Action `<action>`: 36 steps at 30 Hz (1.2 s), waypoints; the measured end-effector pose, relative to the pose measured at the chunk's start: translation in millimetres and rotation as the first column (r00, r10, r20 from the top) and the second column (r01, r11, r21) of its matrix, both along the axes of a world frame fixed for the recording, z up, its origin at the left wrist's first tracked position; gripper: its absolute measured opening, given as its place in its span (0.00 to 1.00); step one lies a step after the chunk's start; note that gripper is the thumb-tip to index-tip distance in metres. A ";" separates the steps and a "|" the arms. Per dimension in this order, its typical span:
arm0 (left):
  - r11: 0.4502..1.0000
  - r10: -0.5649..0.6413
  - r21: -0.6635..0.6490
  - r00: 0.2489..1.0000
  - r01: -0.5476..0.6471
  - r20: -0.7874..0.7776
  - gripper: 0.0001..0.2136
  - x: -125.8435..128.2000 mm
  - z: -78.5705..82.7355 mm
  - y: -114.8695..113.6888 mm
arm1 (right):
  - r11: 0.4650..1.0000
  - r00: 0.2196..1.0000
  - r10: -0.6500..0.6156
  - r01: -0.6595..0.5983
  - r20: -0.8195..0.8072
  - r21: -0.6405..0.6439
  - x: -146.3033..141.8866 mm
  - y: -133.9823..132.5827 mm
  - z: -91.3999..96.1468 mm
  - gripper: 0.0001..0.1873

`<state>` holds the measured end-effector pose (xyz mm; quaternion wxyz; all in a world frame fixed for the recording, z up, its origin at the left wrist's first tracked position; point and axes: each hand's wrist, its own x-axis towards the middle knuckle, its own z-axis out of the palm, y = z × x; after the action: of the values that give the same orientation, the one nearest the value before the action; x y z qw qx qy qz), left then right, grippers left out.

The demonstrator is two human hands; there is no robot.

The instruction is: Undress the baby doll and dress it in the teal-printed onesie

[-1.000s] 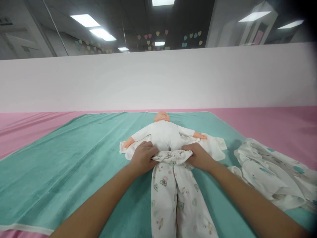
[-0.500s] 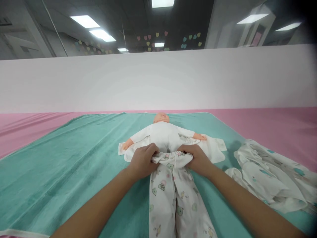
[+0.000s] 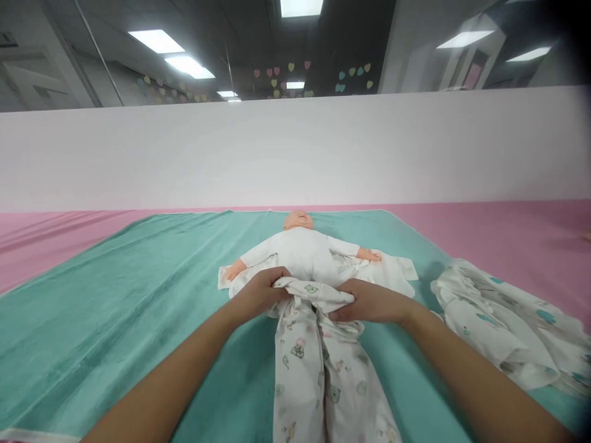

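A pair of white printed baby trousers (image 3: pixel 300 363) stretches from the middle toward me, its legs running off the bottom edge. My left hand (image 3: pixel 261 294) is closed on the left side of the bunched top. On the other side, my right hand (image 3: pixel 372 301) grips the same folded band, thumb above and fingers beneath. Just beyond, a baby doll (image 3: pixel 302 252) in a white long-sleeved top lies on its back with arms spread. White cloth (image 3: pixel 392 274) is laid out under the doll. The doll's legs are hidden behind my hands and the trousers.
A teal sheet (image 3: pixel 138 314) with pale edging covers a pink surface (image 3: pixel 508 231). At the right lies a crumpled white cloth (image 3: pixel 503 326) with teal prints. A white wall panel (image 3: pixel 277 154) rises behind, topped by dark glass (image 3: pixel 314 49) with heart stickers and light reflections.
The gathered waistband was stretched flat between my hands; now the top is folded over and bunched. My right hand has turned, with its fingers lower under the fabric.
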<state>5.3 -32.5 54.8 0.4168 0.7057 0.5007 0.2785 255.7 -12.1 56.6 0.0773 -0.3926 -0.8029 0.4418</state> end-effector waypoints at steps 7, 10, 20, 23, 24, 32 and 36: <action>0.911 -0.366 -0.280 0.908 0.304 -0.205 0.08 -14.1 15.6 -1.7 | 0.993 0.975 0.117 -0.108 0.187 -0.055 0.7 -7.4 13.6 0.22; 0.895 -0.405 -0.322 0.865 0.309 -0.297 0.10 -13.8 16.2 -2.6 | 0.988 0.962 0.148 -0.136 0.228 -0.066 2.4 -8.8 15.6 0.22; 0.923 -0.381 -0.277 0.740 0.267 -0.555 0.18 -5.0 13.1 -10.2 | 0.963 0.943 0.246 -0.210 0.226 -0.170 5.7 -8.0 14.2 0.17; 0.929 -0.365 -0.253 0.772 0.268 -0.520 0.16 0.4 8.3 -12.0 | 0.962 0.949 0.254 -0.227 0.190 -0.153 5.0 -6.8 11.8 0.16; 0.934 -0.355 -0.238 0.779 0.267 -0.517 0.15 1.5 6.6 -12.0 | 0.964 0.951 0.250 -0.226 0.184 -0.142 4.9 -6.1 10.6 0.16; 0.963 -0.260 -0.094 0.794 0.251 -0.549 0.17 1.6 -4.0 -8.0 | 0.984 0.975 0.168 -0.155 0.149 -0.092 3.8 -3.2 5.2 0.17; 0.960 -0.281 -0.129 0.815 0.250 -0.507 0.17 1.9 -2.1 -9.3 | 0.987 0.982 0.136 -0.124 0.131 -0.098 3.4 -4.6 6.2 0.16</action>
<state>7.2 -41.8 52.8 0.3204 0.8052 0.4990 0.0023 259.1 -16.8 62.8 -0.0249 -0.3719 -0.8096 0.4535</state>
